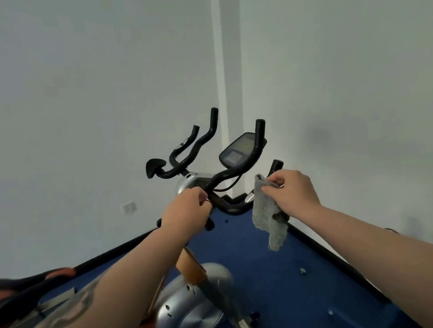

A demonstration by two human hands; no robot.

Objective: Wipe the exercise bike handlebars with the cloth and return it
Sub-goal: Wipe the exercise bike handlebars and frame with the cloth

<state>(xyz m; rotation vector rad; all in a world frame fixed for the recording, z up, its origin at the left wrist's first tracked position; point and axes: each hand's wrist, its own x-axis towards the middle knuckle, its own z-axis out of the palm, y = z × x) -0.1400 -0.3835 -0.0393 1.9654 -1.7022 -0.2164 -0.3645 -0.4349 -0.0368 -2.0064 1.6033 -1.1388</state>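
The exercise bike's black handlebars (pixel 237 171) curve upward in the middle of the view, with a dark console screen (pixel 238 149) behind them. My left hand (pixel 185 209) is closed around the near centre bar of the handlebars. My right hand (pixel 290 190) pinches a grey cloth (pixel 267 217) at its top, right beside the right-hand grip. The cloth hangs down loosely below my fingers. Its upper edge lies against the short right bar end (pixel 277 166).
The bike's silver flywheel housing (pixel 195 307) and orange frame post (pixel 191 268) are below my arms. Blue carpet (pixel 277 291) with black skirting meets white walls in a corner. A red and black piece of equipment (pixel 15 292) lies at the lower left. A wall socket (pixel 129 207) is at left.
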